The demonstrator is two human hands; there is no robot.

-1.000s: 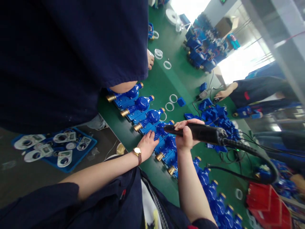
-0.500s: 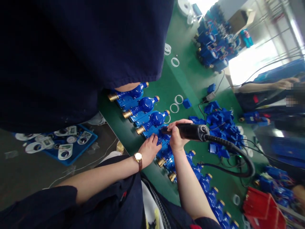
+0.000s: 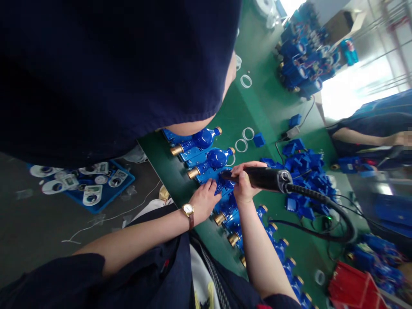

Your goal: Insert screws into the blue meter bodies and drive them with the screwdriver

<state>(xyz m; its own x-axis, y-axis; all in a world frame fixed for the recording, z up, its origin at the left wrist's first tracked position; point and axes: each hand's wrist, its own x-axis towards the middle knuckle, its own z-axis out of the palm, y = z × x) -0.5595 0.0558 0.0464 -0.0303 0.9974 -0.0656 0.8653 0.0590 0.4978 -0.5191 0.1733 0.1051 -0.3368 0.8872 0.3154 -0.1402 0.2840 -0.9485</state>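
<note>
My right hand is wrapped around a black electric screwdriver, with its cable trailing off to the right. The tool's tip end points left at a blue water meter body in the row. My left hand, with a watch on the wrist, grips the near part of that same body; its fingertips lie close to the tool's tip. What they press against is partly hidden. Beside it stand more blue water meter bodies with brass ends, lined up along the table's near edge and continuing under my right forearm.
On the green table lie white rings, a pile of blue plastic parts and a red bin. A co-worker's dark sleeve covers the upper left. Another person is across the table. A blue tray sits low at left.
The view has shifted slightly, and the co-worker's sleeve and arm at upper left cover more of the row. My hands and the screwdriver keep nearly the same place on the meter body.
</note>
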